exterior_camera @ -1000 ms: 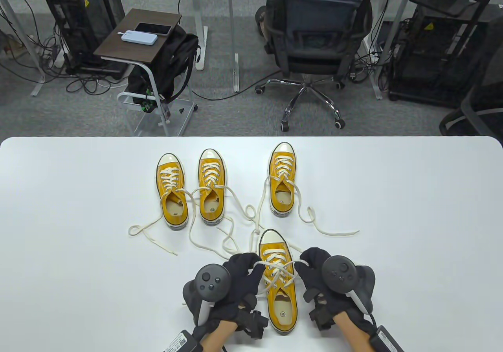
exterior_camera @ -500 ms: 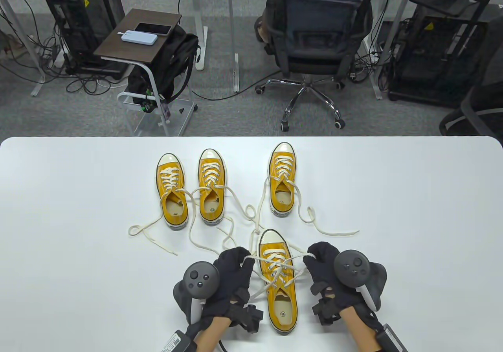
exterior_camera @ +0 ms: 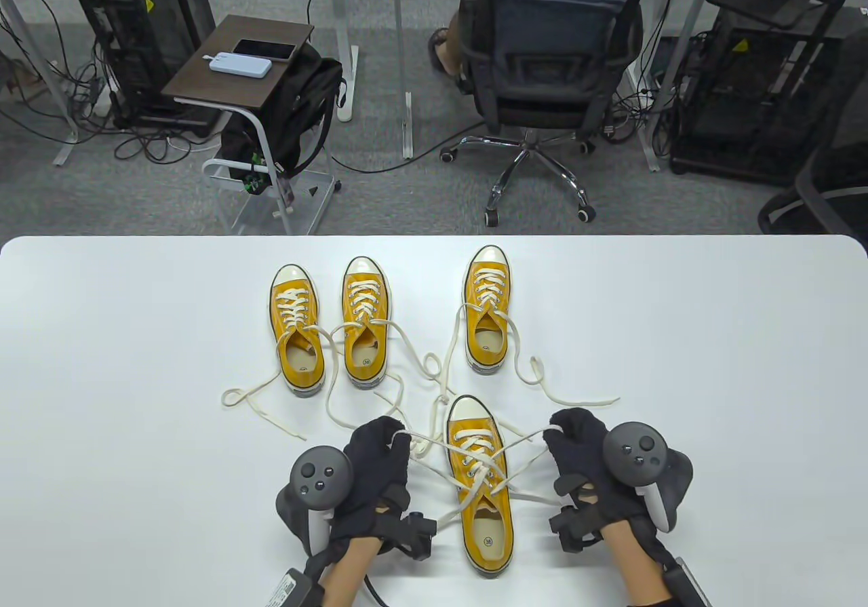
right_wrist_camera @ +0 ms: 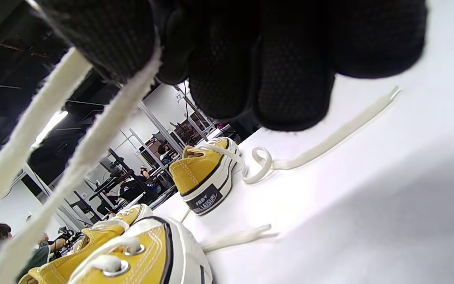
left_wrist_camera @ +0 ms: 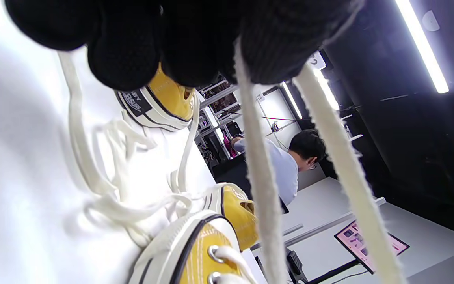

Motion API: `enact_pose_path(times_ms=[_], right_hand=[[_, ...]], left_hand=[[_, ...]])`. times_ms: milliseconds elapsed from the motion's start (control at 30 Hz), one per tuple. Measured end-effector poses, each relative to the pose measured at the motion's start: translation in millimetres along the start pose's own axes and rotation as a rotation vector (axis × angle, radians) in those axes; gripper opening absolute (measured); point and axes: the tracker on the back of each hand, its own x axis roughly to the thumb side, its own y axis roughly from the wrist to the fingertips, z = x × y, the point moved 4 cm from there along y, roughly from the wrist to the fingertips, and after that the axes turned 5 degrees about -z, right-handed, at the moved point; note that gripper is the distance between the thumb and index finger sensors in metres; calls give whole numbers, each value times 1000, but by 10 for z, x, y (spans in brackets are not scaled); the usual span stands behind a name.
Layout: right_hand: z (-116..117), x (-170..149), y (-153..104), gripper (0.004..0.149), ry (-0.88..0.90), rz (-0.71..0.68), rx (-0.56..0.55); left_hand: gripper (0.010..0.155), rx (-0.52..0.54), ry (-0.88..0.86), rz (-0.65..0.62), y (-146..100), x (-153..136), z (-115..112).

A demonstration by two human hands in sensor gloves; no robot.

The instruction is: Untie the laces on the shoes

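A: Where is the shoe being worked on?

B: The nearest yellow canvas low-top sneaker (exterior_camera: 483, 492) sits at about six o'clock on the white surface (exterior_camera: 712, 336), toe cap pointing to twelve; its cream flat cotton lace (exterior_camera: 475, 461) is drawn out sideways from the eyelets to both hands.

A: And the hands?

B: The left hand (exterior_camera: 369, 481) in its black sensor glove is at eight o'clock of that sneaker, fingers clenched round a stretch of lace; the left wrist view shows two strands (left_wrist_camera: 262, 185) running out from under the curled fingers (left_wrist_camera: 195, 43); the right hand (exterior_camera: 586, 475) is at three o'clock of the sneaker, likewise gripping lace; in the right wrist view two strands (right_wrist_camera: 73, 157) leave the closed fingers (right_wrist_camera: 290, 71).

A: Is the lace slack?

B: Between hands and sneaker it runs fairly straight; the strands cross over the tongue; I cannot tell whether a knot remains there.

A: What else lies on the surface?

B: Three more yellow sneakers stand in a row towards twelve o'clock: the left one (exterior_camera: 296, 329), the middle one (exterior_camera: 366, 322) just beside it, and the right one (exterior_camera: 487, 308) set apart; their loose cream laces (exterior_camera: 420, 369) trail across the surface in curls, some reaching near the nearest sneaker's toe.
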Motion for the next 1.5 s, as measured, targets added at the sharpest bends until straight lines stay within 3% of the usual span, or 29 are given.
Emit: enact_pose_path(times_ms=[967,1200,1500], right_hand=[[-418,-616,88,40,226,249,-116],[-428,-647,86,40,195,264,-91],[-93,-404,76,39,-40,161,57]], left_hand=[[42,181,-36,92,119,-242,547],[39,152,49,60,119,-180,516],[41,-30,347,5,140,-54,241]])
